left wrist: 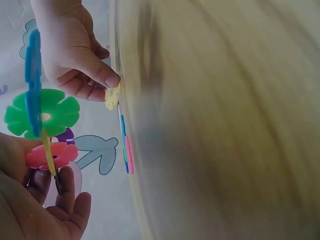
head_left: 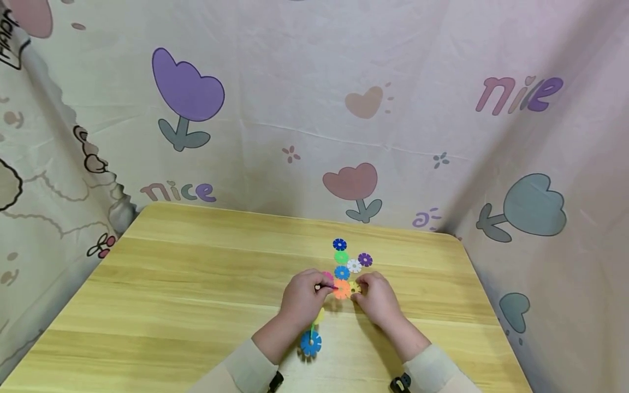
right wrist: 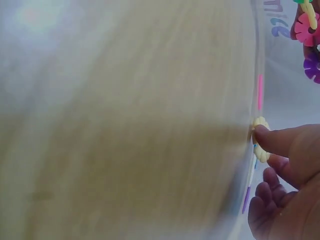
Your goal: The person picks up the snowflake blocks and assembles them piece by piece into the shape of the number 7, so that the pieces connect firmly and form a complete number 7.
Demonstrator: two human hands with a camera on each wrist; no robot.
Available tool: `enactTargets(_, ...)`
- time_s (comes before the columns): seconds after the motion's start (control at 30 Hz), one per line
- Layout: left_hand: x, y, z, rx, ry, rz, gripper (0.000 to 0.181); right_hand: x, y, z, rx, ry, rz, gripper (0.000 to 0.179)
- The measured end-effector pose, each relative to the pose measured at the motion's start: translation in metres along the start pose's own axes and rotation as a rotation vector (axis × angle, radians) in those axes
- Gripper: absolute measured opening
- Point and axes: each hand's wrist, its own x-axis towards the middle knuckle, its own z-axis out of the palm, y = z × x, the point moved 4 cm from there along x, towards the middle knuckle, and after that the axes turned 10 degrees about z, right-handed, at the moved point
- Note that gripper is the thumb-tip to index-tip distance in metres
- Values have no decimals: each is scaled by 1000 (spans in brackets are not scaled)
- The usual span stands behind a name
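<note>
My left hand [head_left: 306, 297] grips a chain of joined slotted plastic flower discs. In the left wrist view, this chain has a blue disc [left wrist: 33, 80], a green disc [left wrist: 62, 107], a yellow disc [left wrist: 48, 150], a pink disc [left wrist: 37, 157] and a purple disc [left wrist: 67, 135]. Its blue end hangs toward the near side in the head view. An orange disc [head_left: 341, 289] is at the left fingertips; whether it is joined to the chain I cannot tell. My right hand [head_left: 379, 299] pinches a separate yellow disc [right wrist: 261, 152] between thumb and forefinger, close beside the orange one.
Beyond the hands, loose discs lie flat on the wooden table [head_left: 196, 262]: dark blue [head_left: 339, 244], light green [head_left: 341, 257], purple [head_left: 365, 259], white [head_left: 354, 266], blue [head_left: 342, 273] and a partly hidden pink one [head_left: 327, 277]. A printed curtain [head_left: 275, 98] hangs behind the table.
</note>
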Motion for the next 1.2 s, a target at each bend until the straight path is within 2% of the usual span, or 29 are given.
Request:
enactTargets(0.37, 0, -1, 0, 1, 9, 15, 6, -6, 5, -6, 97, 13, 1, 15)
enactTargets(0.8, 0, -4, -1, 25, 5, -4, 7, -21, 6, -15, 342, 17, -11, 10)
enactTargets(1.2, 0, -6, -2, 25, -4, -17, 9, -24, 5, -19, 363, 40, -14, 9)
